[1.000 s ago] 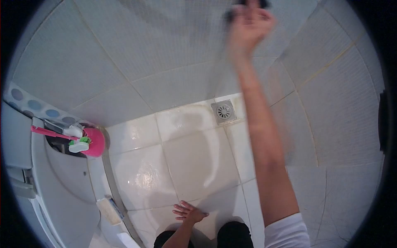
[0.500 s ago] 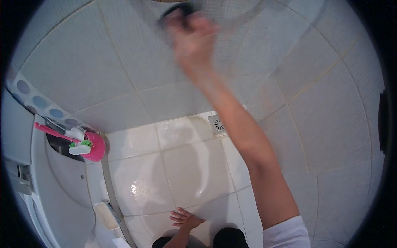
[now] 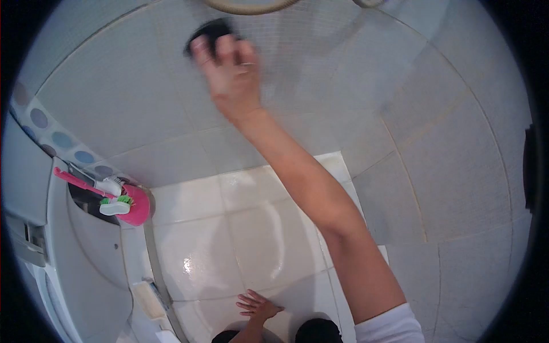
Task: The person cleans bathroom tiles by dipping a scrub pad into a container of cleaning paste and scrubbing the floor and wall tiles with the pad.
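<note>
The right hand's grip (image 3: pixel 233 80) is closed on a black object (image 3: pixel 213 30), too blurred to name, held up at the grey tiled wall (image 3: pixel 120 86) near a beige hose (image 3: pixel 251 10). The left hand (image 3: pixel 258 306), fingers spread, is over the pale tiled floor (image 3: pixel 194 237). Brushes (image 3: pixel 115 208) lean by a pink tub (image 3: pixel 139 209) at left.
</note>
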Available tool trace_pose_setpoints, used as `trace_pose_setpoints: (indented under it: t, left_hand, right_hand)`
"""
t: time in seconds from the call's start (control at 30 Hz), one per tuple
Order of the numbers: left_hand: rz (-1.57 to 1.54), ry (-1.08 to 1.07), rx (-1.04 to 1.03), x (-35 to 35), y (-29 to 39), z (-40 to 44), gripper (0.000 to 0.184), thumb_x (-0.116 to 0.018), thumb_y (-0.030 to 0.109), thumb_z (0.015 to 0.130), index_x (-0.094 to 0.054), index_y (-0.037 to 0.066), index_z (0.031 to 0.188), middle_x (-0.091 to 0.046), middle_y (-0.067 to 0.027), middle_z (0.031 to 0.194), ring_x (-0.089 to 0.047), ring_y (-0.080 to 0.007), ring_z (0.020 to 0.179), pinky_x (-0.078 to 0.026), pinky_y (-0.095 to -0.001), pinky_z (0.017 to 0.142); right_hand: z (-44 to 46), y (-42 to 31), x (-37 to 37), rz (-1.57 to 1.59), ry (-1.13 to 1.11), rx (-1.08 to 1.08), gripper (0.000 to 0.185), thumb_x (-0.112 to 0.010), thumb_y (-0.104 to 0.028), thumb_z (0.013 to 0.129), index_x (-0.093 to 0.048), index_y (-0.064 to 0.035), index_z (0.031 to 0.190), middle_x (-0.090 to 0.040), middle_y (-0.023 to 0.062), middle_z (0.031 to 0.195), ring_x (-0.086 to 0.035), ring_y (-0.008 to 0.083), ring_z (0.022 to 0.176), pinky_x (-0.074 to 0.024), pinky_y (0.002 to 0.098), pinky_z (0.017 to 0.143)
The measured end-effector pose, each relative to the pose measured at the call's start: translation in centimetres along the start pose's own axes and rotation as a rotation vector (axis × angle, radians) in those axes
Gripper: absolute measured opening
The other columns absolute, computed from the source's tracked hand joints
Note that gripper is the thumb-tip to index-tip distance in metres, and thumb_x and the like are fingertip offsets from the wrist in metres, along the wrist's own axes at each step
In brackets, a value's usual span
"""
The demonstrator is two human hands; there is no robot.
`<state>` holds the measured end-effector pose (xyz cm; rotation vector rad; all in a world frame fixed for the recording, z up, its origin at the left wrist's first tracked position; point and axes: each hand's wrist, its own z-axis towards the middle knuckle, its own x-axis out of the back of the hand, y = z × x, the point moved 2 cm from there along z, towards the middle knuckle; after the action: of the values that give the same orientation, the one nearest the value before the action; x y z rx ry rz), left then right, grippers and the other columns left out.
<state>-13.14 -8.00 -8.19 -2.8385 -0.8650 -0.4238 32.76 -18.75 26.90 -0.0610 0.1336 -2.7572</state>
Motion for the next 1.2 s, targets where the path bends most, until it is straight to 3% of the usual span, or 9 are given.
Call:
trace_pose_setpoints:
  t: [0.07,0.13,0.2,0.33,0.6,0.7,0.97,1.07,1.2]
  left_hand:
    - [-0.037,0.055,-0.043,-0.1,-0.4,0.6,0.154,-0.083,0.056,0.055,0.04,0.006,0.133,0.041,-0.0314,0.137,0.036,-0.0541,0.125,0.009,-0.0724,0.098]
    - [-0.03,0.101,-0.049,-0.6,-0.6,1.5,0.154,-0.083,0.055,0.056,0.04,0.005,0.132,0.042,-0.0315,0.136,0.037,-0.054,0.125,0.009,-0.0724,0.098]
    - [-0.033,0.126,-0.062,-0.9,-0.3,1.0,0.154,-0.083,0.055,0.056,0.041,0.005,0.132,0.043,-0.0316,0.135,0.038,-0.054,0.124,0.01,-0.0724,0.098]
    - [-0.059,0.014,-0.066,0.2,-0.3,-0.1,0.153,-0.083,0.054,0.058,0.041,0.004,0.131,0.042,-0.0325,0.135,0.037,-0.0545,0.124,0.01,-0.0728,0.097]
    - [-0.039,0.014,-0.056,0.0,-0.4,0.4,0.151,-0.083,0.053,0.059,0.04,0.003,0.132,0.041,-0.0328,0.136,0.036,-0.0548,0.125,0.009,-0.0731,0.098]
    - [-0.03,0.028,-0.081,0.0,-0.7,1.0,0.157,-0.085,0.055,0.053,0.04,0.001,0.131,0.042,-0.0339,0.134,0.035,-0.0567,0.124,0.006,-0.0758,0.096]
    - [-0.019,-0.035,-0.037,1.1,0.0,-0.2,0.151,-0.082,0.053,0.06,0.042,0.003,0.13,0.042,-0.0329,0.135,0.036,-0.055,0.124,0.009,-0.0731,0.098]
    - [-0.025,-0.018,-0.036,0.6,0.0,0.2,0.151,-0.082,0.053,0.06,0.043,0.003,0.129,0.044,-0.0328,0.134,0.037,-0.0552,0.124,0.009,-0.073,0.098]
    - [0.003,-0.004,-0.056,0.1,-0.3,1.0,0.156,-0.084,0.054,0.056,0.044,0.001,0.128,0.043,-0.0348,0.133,0.036,-0.0578,0.122,0.003,-0.0753,0.097]
  right_hand:
    - [0.2,0.3,1.1,0.091,-0.197,0.443,0.032,-0.056,-0.011,0.082,-0.06,-0.016,0.113,-0.051,0.0057,0.101,-0.05,0.0257,0.093,-0.0408,0.0403,0.075]
    - [1.1,7.8,3.5,0.089,-0.201,0.52,0.041,-0.062,-0.01,0.078,-0.059,-0.017,0.119,-0.051,0.0097,0.102,-0.05,0.0283,0.097,-0.0412,0.0416,0.08]
    - [0.8,12.2,7.2,-0.204,-0.258,0.305,0.05,-0.068,-0.01,0.073,-0.059,-0.017,0.122,-0.05,0.0147,0.103,-0.048,0.0317,0.098,-0.041,0.0423,0.081]
    - [2.8,7.8,5.4,-0.186,-0.131,0.209,0.051,-0.07,-0.008,0.073,-0.059,-0.017,0.122,-0.048,0.0176,0.107,-0.046,0.0344,0.096,-0.0419,0.0423,0.079]
    - [0.6,7.2,6.0,-0.223,-0.252,0.237,0.052,-0.07,-0.008,0.072,-0.059,-0.019,0.122,-0.048,0.0149,0.109,-0.046,0.0338,0.096,-0.0429,0.0428,0.077]
    - [-0.6,7.4,6.1,-0.211,-0.235,0.193,0.051,-0.069,-0.009,0.074,-0.058,-0.0194,0.123,-0.048,0.0154,0.11,-0.046,0.0341,0.097,-0.0436,0.0431,0.076]
    - [1.5,6.3,5.6,-0.204,-0.212,0.158,0.055,-0.069,-0.013,0.076,-0.052,-0.0204,0.128,-0.047,0.0187,0.108,-0.045,0.0363,0.098,-0.0419,0.0455,0.077]
    - [-4.1,7.7,5.9,-0.174,-0.295,0.139,0.054,-0.069,-0.013,0.076,-0.052,-0.0197,0.127,-0.047,0.0191,0.108,-0.045,0.0365,0.098,-0.0421,0.046,0.076]
    - [1.6,5.7,5.9,-0.2,-0.281,0.134,0.057,-0.068,-0.016,0.077,-0.05,-0.0201,0.131,-0.048,0.0206,0.107,-0.045,0.0365,0.098,-0.0417,0.0451,0.076]
